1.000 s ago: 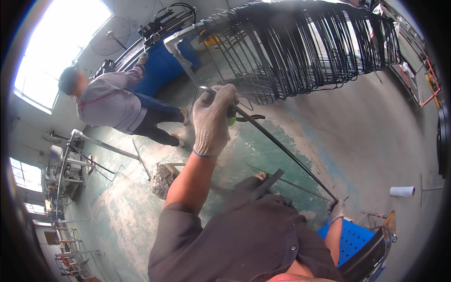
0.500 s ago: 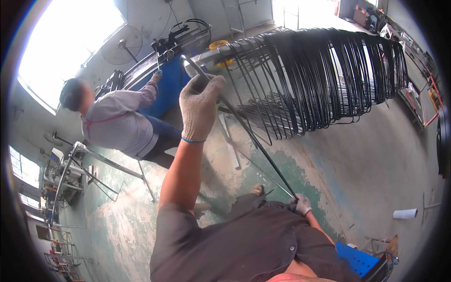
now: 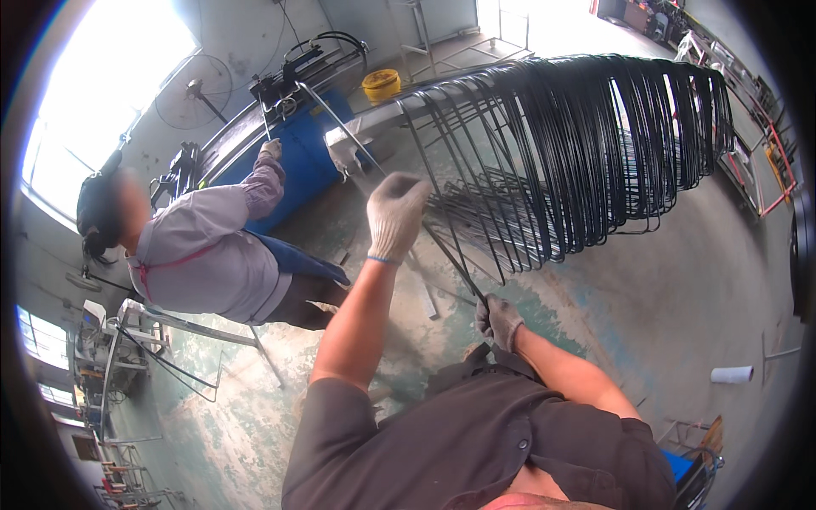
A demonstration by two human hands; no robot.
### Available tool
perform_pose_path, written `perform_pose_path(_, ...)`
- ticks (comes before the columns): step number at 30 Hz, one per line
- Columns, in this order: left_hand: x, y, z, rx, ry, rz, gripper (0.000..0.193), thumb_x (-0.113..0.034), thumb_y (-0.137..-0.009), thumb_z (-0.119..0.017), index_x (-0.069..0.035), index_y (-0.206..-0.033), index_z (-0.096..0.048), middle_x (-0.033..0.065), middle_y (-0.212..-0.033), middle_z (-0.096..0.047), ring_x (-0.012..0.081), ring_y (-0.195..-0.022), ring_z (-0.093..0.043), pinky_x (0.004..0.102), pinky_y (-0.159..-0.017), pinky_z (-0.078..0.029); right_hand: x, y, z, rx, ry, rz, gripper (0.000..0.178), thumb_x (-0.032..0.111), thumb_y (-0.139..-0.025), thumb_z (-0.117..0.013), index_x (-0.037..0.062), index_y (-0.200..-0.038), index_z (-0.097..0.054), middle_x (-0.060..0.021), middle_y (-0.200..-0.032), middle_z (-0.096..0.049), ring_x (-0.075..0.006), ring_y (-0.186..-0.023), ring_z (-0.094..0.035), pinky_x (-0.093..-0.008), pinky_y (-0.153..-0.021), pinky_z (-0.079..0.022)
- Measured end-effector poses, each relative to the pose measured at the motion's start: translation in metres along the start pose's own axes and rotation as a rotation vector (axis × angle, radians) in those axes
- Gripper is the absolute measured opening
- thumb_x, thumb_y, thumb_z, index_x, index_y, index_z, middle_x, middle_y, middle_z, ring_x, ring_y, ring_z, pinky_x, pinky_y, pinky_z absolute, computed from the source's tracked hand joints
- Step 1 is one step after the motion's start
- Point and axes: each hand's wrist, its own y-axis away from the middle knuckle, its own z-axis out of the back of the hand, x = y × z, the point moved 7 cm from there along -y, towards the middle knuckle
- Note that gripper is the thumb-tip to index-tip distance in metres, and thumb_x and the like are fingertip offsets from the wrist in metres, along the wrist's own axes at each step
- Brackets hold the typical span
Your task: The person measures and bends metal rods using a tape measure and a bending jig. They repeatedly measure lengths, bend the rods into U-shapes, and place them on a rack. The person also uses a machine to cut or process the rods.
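In a pale knit glove, my left hand [image 3: 398,217] is closed round the upper part of a long bent metal rod [image 3: 344,127]. Beyond that hand, the rod's bent end reaches toward the blue bench. Its lower part slants down to my right hand [image 3: 501,323], in a greyer glove and closed on it in front of my body. Just right of my left hand hang many black bent rod frames [image 3: 561,161], packed side by side. A pale beam [image 3: 365,123] carries them, and its blunt end sticks out near the rod.
To the left, a person [image 3: 204,246] in a light jacket reaches to a machine on a blue bench [image 3: 297,174]. A yellow bucket [image 3: 381,86] stands behind the beam end. A metal stand [image 3: 200,319] is lower left; a white roll [image 3: 732,375] lies at right.
My right hand has come up and left with the rod's lower end. My left hand appears further right and lower, and the rod's bent end reaches farther out. The view has shifted somewhat.
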Motion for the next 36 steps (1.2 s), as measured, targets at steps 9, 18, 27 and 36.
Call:
perform_pose_path(9,0.047,-0.009,0.000,0.060,0.242,0.264,0.025,-0.025,-0.103,-0.078,-0.002,-0.114,-0.076,-0.0006,-0.091,-0.071,0.0076,-0.074,-0.060,0.0257,-0.064,-0.049,0.016,0.009,-0.028,-0.064,-0.136,-0.092,0.038,0.035,-0.112,-0.045,0.0174,-0.080,-0.053,-0.0026,-0.070,-0.053,-0.0184,-0.054,-0.048,-0.0352,-0.049,-0.036)
perform_pose_path(18,0.061,0.008,-0.091,0.204,0.018,0.272,0.018,-0.019,-0.098,-0.082,-0.002,-0.102,-0.078,-0.0013,-0.084,-0.069,0.0088,-0.072,-0.060,0.0260,-0.065,-0.047,0.009,0.014,0.016,0.042,0.036,-0.200,0.046,0.041,-0.113,-0.042,0.0077,-0.091,-0.065,-0.0065,-0.075,-0.062,-0.0195,-0.061,-0.061,-0.0358,-0.052,-0.045)
perform_pose_path(27,0.089,0.054,-0.196,0.173,0.058,0.414,0.009,-0.010,-0.096,-0.077,-0.002,-0.100,-0.074,0.0008,-0.082,-0.067,0.0095,-0.071,-0.060,0.0257,-0.064,-0.046,0.029,0.001,0.198,0.159,0.512,-0.211,0.038,0.031,-0.098,-0.059,0.0018,-0.113,-0.078,-0.0148,-0.106,-0.080,-0.0276,-0.087,-0.075,-0.0452,-0.075,-0.056)
perform_pose_path(36,0.103,0.151,-0.441,0.300,0.155,0.644,0.018,-0.018,-0.102,-0.073,-0.002,-0.110,-0.073,0.0069,-0.083,-0.069,0.0171,-0.064,-0.062,0.0312,-0.059,-0.049,0.130,0.059,0.426,-0.245,0.567,0.310,0.041,0.039,-0.101,-0.067,0.0068,-0.125,-0.077,-0.0179,-0.107,-0.081,-0.0349,-0.102,-0.076,-0.0458,-0.094,-0.057)
